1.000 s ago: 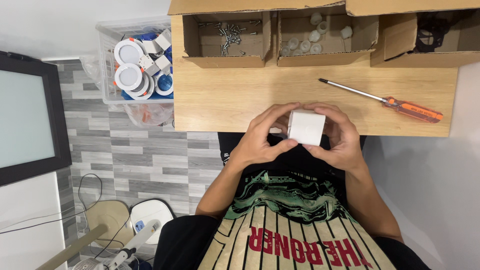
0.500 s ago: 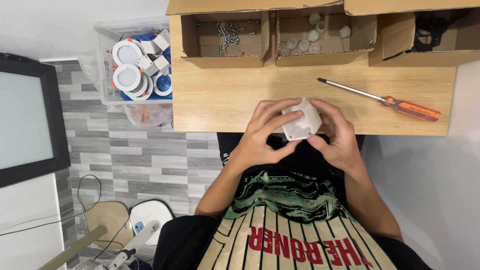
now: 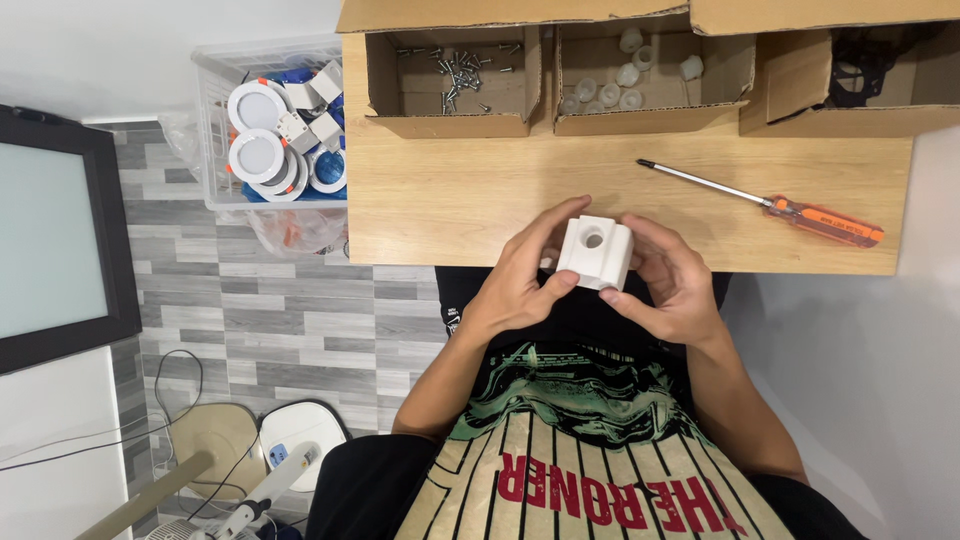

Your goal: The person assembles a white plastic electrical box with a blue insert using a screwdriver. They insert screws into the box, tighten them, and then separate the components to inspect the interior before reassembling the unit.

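A small white plastic block (image 3: 596, 253) with a round hole in its top face sits between both hands, just off the near edge of the wooden table (image 3: 450, 205). My left hand (image 3: 522, 280) grips its left side, thumb under the front. My right hand (image 3: 672, 283) holds its right side, fingers curled around the back. An orange-handled screwdriver (image 3: 770, 204) lies on the table to the right, untouched.
Three open cardboard boxes stand at the table's far edge: screws (image 3: 455, 70), white plastic caps (image 3: 625, 75), black parts (image 3: 870, 60). A clear bin of round white lamp fittings (image 3: 275, 140) sits left of the table. A dark-framed screen (image 3: 55, 235) is at far left.
The white block has been turned in the hands: a plain face showed first, then it tilted, and now the face with the round hole points up.
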